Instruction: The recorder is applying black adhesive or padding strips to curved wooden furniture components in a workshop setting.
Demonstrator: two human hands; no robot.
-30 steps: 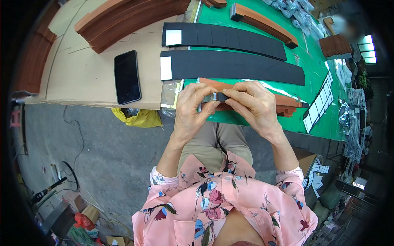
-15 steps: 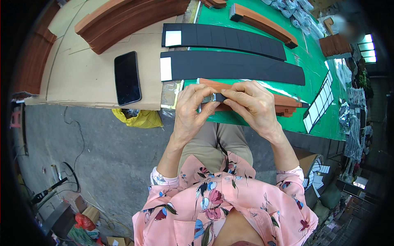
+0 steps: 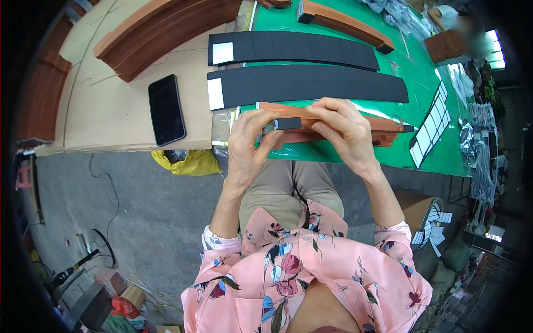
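small black pad [image 3: 287,123] pinched between left hand [image 3: 248,141] and right hand [image 3: 342,132] | long axis left-right | over green table's [image 3: 422,72] near edge | above brown curved strip [image 3: 383,129]

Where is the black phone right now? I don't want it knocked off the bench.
In the head view the black phone lies flat on the cardboard sheet, to the person's left, just left of the black strips' white-tipped ends and apart from the left hand.
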